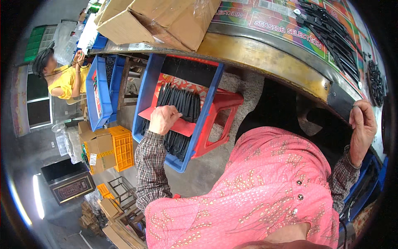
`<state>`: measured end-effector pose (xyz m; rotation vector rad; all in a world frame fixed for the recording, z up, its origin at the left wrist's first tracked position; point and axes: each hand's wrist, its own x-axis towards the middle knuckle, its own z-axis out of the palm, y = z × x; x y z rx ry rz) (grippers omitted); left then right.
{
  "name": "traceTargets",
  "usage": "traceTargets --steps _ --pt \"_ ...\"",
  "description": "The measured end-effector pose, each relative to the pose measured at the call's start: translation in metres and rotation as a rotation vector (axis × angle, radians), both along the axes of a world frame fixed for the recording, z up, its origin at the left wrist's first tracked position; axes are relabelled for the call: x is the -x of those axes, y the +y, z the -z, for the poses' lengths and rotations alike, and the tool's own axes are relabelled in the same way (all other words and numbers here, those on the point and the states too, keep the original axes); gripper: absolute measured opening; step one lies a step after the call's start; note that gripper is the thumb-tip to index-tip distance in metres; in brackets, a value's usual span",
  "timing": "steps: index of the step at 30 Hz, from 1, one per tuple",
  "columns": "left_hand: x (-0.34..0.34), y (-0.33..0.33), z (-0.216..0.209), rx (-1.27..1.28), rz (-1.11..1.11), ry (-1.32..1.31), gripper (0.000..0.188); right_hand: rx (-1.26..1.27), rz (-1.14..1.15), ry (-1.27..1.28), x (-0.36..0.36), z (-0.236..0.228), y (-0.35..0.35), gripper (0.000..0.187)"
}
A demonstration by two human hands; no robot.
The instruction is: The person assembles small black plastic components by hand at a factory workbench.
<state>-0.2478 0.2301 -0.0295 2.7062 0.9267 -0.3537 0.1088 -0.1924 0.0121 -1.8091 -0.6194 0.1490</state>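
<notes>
My left hand [163, 119] is over a blue plastic crate [146, 89], its fingers curled and the thumb pressed to them. Whatever they hold, if anything, is hidden. Under it a red sheet [182, 127] lies across the crate between two rows of slim black parts [182, 101]. At the far right, by the table's edge, my right hand [362, 128] has its fingertips pinched together; a tiny dark spot shows there, too small to name. Nearest to it are a heap of small black pieces [376, 85] and long black strips [338, 45] on the table.
A red stool [224, 112] stands beneath the crate. An open cardboard box [161, 25] sits on the metal-edged table [269, 57]. Another blue crate [99, 93] and an orange crate [121, 148] are at the left. A person in yellow [68, 81] works farther off.
</notes>
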Motion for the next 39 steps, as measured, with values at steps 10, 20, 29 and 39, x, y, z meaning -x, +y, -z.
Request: traceTargets --steps 10,20,29,39 --pt "0.007 0.002 -0.016 0.017 -0.002 -0.096 0.018 -0.005 0.006 0.041 -0.008 0.008 -0.005 0.010" --pt "0.045 0.003 -0.028 0.014 0.101 -0.025 0.026 0.003 -0.031 -0.009 -0.009 0.010 -0.007 0.012" --pt "0.048 0.000 -0.017 -0.052 0.222 0.095 0.042 0.031 -0.056 -0.020 -0.009 0.008 -0.007 0.012" --pt "0.048 0.008 0.011 -0.132 0.288 -0.041 0.021 0.073 -0.026 -0.065 -0.010 0.011 -0.006 0.014"
